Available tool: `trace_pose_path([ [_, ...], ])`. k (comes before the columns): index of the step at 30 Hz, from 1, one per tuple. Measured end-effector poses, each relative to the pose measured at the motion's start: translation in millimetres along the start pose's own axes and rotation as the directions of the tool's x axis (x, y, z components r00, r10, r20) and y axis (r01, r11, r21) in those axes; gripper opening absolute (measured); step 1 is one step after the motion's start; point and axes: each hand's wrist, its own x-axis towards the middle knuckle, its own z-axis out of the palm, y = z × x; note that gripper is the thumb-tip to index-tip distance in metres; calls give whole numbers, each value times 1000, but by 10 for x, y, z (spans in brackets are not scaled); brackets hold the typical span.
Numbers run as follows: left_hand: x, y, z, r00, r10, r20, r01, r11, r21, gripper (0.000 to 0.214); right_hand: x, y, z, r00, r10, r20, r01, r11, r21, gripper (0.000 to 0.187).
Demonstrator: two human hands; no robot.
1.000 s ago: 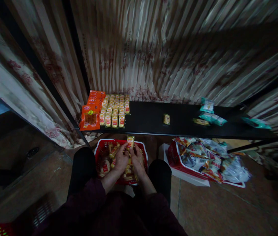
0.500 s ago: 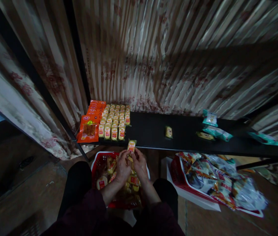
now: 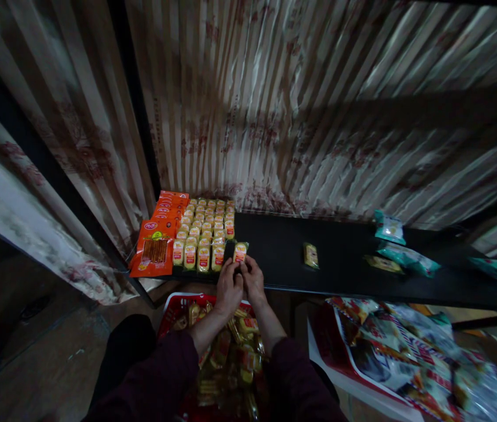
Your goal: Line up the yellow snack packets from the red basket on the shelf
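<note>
Both hands hold one small yellow snack packet [image 3: 240, 252] upright over the front edge of a low black shelf [image 3: 340, 264]. My left hand [image 3: 228, 287] pinches its lower left side and my right hand [image 3: 254, 280] its lower right side. The packet stands just right of several neat rows of the same yellow packets [image 3: 204, 231]. Beside those rows, at the shelf's left end, lies a stack of orange packets [image 3: 160, 234]. Under my forearms sits a red basket [image 3: 176, 306] full of loose packets. My dark sleeves and knees frame it.
One lone yellow packet [image 3: 310, 255] lies mid-shelf. Teal packets [image 3: 400, 246] lie at the shelf's right. A second red basket with a plastic bag of mixed snacks [image 3: 389, 346] stands on the floor at right. Striped curtain hangs behind the shelf; brown tiled floor at left.
Both hands have risen out of the red basket with the packet and carried it forward to the shelf edge beside the rows. The view has tipped upward.
</note>
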Motion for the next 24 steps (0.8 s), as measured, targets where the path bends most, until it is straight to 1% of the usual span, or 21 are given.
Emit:
trace_pose_path([
  [5,252,41,91,999,-14,40,9,993,120,38,274,46,108,1000,-8,27,11,995,-96,33],
  [10,417,50,154,998,-53,44,44,981,187,44,443,110,199,998,-41,41,48,983,-175,33],
  [16,504,16,236,997,-68,46,58,979,195,49,594,162,262,993,-83,80,100,963,-252,35],
  [21,562,-34,285,996,-71,47,58,972,228,52,659,199,261,968,-177,180,226,923,-310,39],
  [24,599,-69,303,997,-70,30,63,976,208,51,670,246,290,962,-192,196,255,890,-377,41],
])
